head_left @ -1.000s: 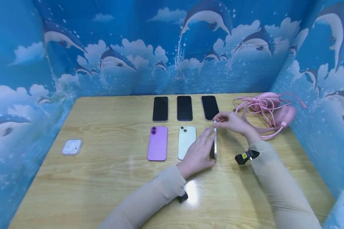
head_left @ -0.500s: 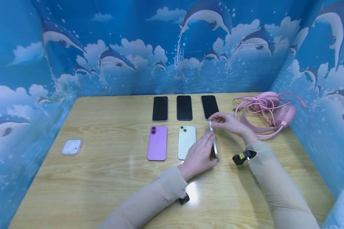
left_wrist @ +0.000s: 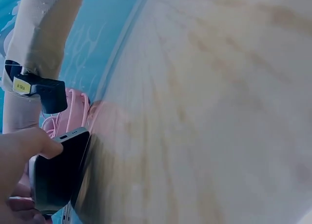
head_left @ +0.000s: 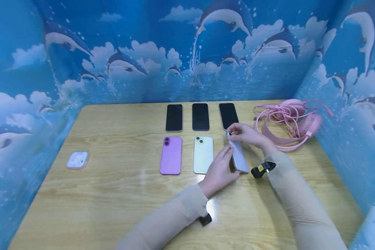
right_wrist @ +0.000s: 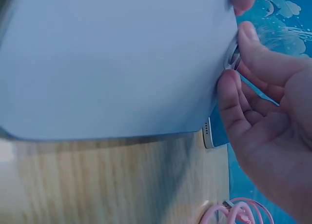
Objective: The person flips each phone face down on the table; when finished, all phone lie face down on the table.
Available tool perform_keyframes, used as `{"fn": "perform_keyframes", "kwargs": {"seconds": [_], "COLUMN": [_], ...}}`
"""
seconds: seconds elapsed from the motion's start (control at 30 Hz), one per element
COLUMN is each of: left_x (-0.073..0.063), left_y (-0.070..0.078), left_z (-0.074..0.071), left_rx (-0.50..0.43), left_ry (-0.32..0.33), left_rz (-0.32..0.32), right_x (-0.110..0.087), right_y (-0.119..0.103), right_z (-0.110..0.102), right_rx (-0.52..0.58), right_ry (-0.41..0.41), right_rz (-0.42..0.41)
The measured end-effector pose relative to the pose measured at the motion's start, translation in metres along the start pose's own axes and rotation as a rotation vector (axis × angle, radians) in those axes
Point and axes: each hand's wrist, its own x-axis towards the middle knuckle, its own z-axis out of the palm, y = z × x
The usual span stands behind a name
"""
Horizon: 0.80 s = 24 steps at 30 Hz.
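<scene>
A pale lilac smartphone (head_left: pixel 239 157) is held tilted over the right part of the table, its back turned up and to the right. My right hand (head_left: pixel 249 134) pinches its far end beside the camera lenses, thumb and finger close together in the right wrist view. From the left side my left hand (head_left: pixel 220 173) grips it, thumb at the near end and fingers along the long edge. The phone's dark screen (left_wrist: pixel 61 173) faces my left palm in the left wrist view. Left of it lies a pale green smartphone (head_left: pixel 203 156), back up, then a purple smartphone (head_left: pixel 171 158).
Three smartphones lie screen up along the back: a left one (head_left: pixel 174 118), a middle one (head_left: pixel 200 117) and a right one (head_left: pixel 228 116). Pink headphones (head_left: pixel 306 125) with a tangled cable occupy the back right. Cased earphones (head_left: pixel 77 160) sit at far left. Dolphin-print curtains surround the table (head_left: pixel 118 194).
The held smartphone has turned from edge-on so that its back now shows, and its near end has swung right. My right hand has shifted slightly left.
</scene>
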Motion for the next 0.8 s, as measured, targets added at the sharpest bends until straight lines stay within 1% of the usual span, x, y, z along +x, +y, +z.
{"fn": "perform_keyframes", "kwargs": {"seconds": [0.17, 0.3, 0.5, 0.67, 0.8], "left_x": [0.002, 0.004, 0.007, 0.007, 0.007], "left_y": [-0.003, -0.004, -0.006, -0.007, -0.006], "left_z": [-0.001, -0.002, -0.001, 0.000, 0.001], "left_rx": [-0.024, -0.038, -0.039, -0.038, -0.051], "left_ry": [-0.064, -0.103, -0.122, -0.144, -0.153], "left_rz": [-0.070, -0.113, -0.126, -0.138, -0.142], "right_x": [0.001, 0.003, 0.002, 0.002, 0.002], "right_y": [0.004, 0.010, 0.011, 0.014, 0.018], "right_z": [0.002, 0.005, 0.008, 0.010, 0.011], "right_rx": [-0.056, -0.073, -0.091, -0.106, -0.105], "right_ry": [0.014, 0.033, 0.068, 0.072, 0.081], "right_rz": [0.014, 0.015, 0.030, 0.054, 0.051]}}
